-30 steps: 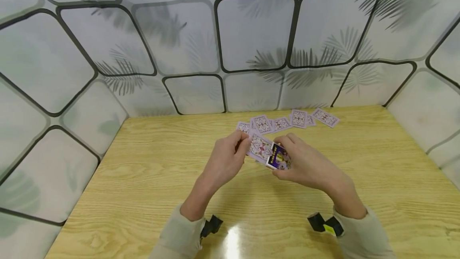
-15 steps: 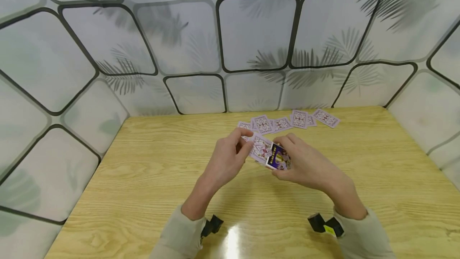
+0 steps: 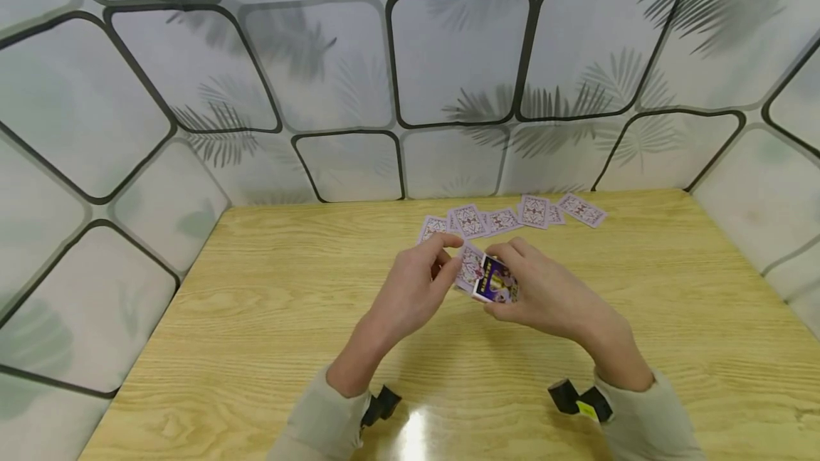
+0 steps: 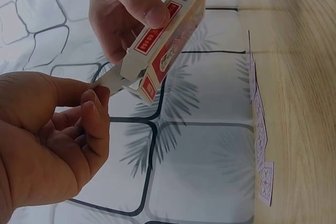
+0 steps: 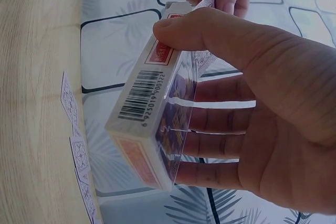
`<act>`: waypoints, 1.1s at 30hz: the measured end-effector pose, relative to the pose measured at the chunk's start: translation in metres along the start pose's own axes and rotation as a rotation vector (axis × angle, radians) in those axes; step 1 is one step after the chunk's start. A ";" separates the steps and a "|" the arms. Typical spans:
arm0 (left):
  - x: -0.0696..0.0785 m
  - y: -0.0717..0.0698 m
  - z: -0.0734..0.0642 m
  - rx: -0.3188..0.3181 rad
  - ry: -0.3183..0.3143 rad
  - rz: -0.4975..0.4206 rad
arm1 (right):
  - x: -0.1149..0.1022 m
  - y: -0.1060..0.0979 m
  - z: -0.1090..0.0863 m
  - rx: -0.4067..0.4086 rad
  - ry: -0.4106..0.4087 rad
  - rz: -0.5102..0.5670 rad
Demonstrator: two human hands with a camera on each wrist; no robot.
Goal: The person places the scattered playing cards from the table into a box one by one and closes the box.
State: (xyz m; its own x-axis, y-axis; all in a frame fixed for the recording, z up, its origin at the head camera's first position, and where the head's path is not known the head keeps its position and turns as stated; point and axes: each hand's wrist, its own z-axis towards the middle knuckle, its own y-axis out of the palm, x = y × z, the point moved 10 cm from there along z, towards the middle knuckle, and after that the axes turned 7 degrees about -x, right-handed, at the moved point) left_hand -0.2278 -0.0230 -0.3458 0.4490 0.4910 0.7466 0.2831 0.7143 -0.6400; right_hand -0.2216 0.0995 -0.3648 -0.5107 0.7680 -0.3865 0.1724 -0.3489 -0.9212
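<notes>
Two bare hands close together above a wood-grain surface, with a small box and a card between. Right hand gripping the box: thumb on one narrow side, other fingers bent round from the far side. Box raised off the surface and tilted, open end toward the left hand, dark purple face uppermost in the head view; barcode and red print on another side in the right wrist view.

Left hand with fingers curled, thumb and forefinger seemingly pinching the outer end of the card. Card partly inside the mouth of the box, patterned back upward; one card or several stacked, impossible to tell.

Changed over the past second: left hand shifted toward the right, nearer to the box, and a shorter length of card now showing. Right hand and box almost exactly in place. Likely meaning: card pushed deeper into the box, this insertion well along but unfinished, with a good part still sticking out.

Farther back, along the rear edge of the surface, a loose row of similar cards, patterned backs up, some overlapping, apart from the box. Behind, a pale wall with dark outlines and leaf shadows.
</notes>
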 end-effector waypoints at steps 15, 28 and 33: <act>0.009 0.014 0.002 -0.033 0.053 0.172 | -0.003 0.000 0.000 0.014 -0.019 -0.011; 0.008 0.031 0.003 -0.066 0.008 0.271 | -0.004 0.001 0.001 0.027 -0.041 -0.022; 0.008 0.032 0.002 -0.054 0.002 0.302 | -0.003 0.001 0.002 0.021 -0.034 -0.024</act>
State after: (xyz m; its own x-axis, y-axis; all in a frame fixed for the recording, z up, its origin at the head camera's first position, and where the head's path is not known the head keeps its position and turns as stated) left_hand -0.2171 0.0052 -0.3601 0.5218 0.6760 0.5204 0.1807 0.5086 -0.8419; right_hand -0.2214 0.0961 -0.3650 -0.5430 0.7578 -0.3619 0.1418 -0.3420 -0.9289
